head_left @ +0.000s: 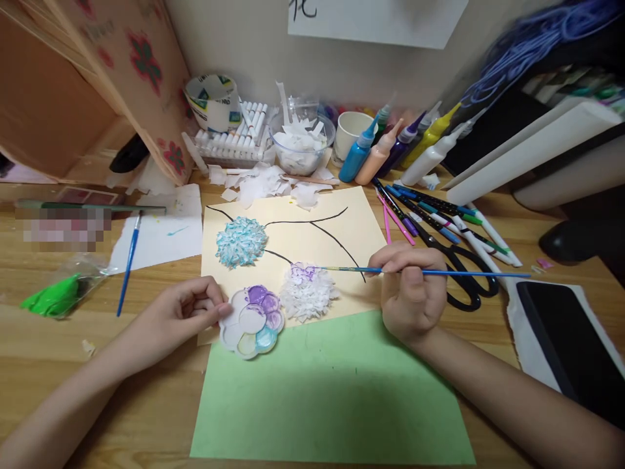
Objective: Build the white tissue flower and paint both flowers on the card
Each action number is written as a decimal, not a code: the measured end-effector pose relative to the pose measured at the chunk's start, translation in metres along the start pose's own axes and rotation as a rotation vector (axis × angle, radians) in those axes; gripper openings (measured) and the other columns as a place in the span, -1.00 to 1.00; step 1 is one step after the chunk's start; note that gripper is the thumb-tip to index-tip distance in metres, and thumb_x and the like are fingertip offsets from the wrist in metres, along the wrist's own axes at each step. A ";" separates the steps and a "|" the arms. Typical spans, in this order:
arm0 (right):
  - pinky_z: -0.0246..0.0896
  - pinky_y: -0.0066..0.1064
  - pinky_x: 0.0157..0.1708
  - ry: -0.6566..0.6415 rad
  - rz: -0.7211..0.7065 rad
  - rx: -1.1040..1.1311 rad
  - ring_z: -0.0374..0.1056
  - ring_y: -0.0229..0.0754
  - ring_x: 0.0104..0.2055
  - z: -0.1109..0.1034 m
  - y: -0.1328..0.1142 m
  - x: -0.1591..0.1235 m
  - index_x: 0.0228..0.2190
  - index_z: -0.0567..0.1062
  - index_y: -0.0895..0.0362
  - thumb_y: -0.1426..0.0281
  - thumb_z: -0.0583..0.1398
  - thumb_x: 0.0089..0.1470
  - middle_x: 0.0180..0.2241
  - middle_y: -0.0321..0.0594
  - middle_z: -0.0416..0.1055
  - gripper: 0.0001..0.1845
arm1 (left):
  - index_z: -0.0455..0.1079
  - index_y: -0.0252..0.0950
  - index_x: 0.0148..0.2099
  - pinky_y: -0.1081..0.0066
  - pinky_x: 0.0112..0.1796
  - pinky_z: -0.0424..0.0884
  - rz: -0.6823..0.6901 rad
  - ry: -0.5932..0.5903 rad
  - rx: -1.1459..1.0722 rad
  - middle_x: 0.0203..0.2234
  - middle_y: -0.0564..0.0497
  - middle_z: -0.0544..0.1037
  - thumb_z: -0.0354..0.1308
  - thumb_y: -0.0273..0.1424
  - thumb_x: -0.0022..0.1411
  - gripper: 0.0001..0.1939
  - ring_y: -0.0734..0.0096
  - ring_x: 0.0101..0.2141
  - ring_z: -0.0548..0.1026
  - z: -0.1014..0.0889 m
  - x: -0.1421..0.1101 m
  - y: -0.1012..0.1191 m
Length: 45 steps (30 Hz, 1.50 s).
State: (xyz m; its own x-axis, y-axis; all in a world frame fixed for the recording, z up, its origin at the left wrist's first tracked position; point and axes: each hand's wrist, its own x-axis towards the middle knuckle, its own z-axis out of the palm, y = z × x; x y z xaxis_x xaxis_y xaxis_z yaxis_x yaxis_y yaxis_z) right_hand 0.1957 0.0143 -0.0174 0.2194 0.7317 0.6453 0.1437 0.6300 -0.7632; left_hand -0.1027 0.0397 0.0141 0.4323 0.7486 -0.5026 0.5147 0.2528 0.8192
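My right hand grips a thin blue paintbrush, its tip touching the top of a white paper-scrap flower where purple paint shows. My left hand pinches the edge of a white flower-shaped paint palette with purple, blue and pale yellow paint in its wells. A second flower of scraps, tinted light blue, is on the same cream paper. Black branch lines are drawn on that paper. Its lower edge meets a green sheet.
Scissors and several markers lie to the right, beside a dark phone-like slab. Paint bottles and a bowl of paper scraps stand behind. At left are another blue brush and a bright green bagged lump.
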 end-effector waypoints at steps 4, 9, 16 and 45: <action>0.23 -0.27 -0.35 -0.266 -0.095 -0.077 0.36 -0.16 -0.34 0.003 -0.015 -0.008 -0.28 0.41 0.09 0.42 0.00 0.21 -0.41 -0.18 0.44 -0.82 | 0.31 -0.30 -0.42 0.56 -0.47 0.18 0.023 0.001 -0.033 -0.56 0.14 0.40 0.19 -0.22 0.14 -0.75 0.56 -0.51 0.30 0.002 0.001 -0.001; 0.19 -0.31 -0.18 -0.676 -0.280 -0.269 0.37 -0.20 -0.19 0.012 -0.030 -0.015 -0.17 0.39 0.11 0.47 0.01 0.20 -0.24 -0.19 0.52 -0.79 | 0.32 -0.31 -0.39 0.54 -0.44 0.19 0.070 0.010 -0.053 -0.53 0.12 0.44 0.23 -0.23 0.10 -0.75 0.54 -0.48 0.33 0.003 0.001 -0.003; 0.11 -0.33 -0.17 -0.714 -0.330 -0.375 0.34 -0.23 -0.20 0.017 -0.028 -0.018 -0.17 0.38 0.09 0.48 0.04 0.19 -0.26 -0.25 0.53 -0.80 | 0.30 -0.31 -0.40 0.54 -0.48 0.13 0.102 0.013 -0.060 -0.57 0.15 0.38 0.22 -0.22 0.09 -0.73 0.54 -0.51 0.29 0.003 0.001 -0.005; 0.18 -0.40 -0.45 0.095 0.266 0.018 0.40 -0.27 -0.44 0.007 0.002 0.003 -0.36 0.38 0.09 0.31 0.01 0.24 -0.47 -0.32 0.39 -0.79 | 0.31 -0.30 -0.39 0.52 -0.43 0.21 0.078 -0.007 -0.082 -0.53 0.12 0.44 0.21 -0.23 0.12 -0.76 0.52 -0.47 0.35 0.001 0.000 -0.005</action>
State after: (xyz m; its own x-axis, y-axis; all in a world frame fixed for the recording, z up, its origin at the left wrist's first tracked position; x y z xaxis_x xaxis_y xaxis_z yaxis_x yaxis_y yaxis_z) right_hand 0.1902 0.0199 -0.0166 0.3364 0.8450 0.4158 0.0524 0.4240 -0.9041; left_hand -0.1042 0.0379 0.0093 0.4739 0.7639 -0.4380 0.4172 0.2432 0.8757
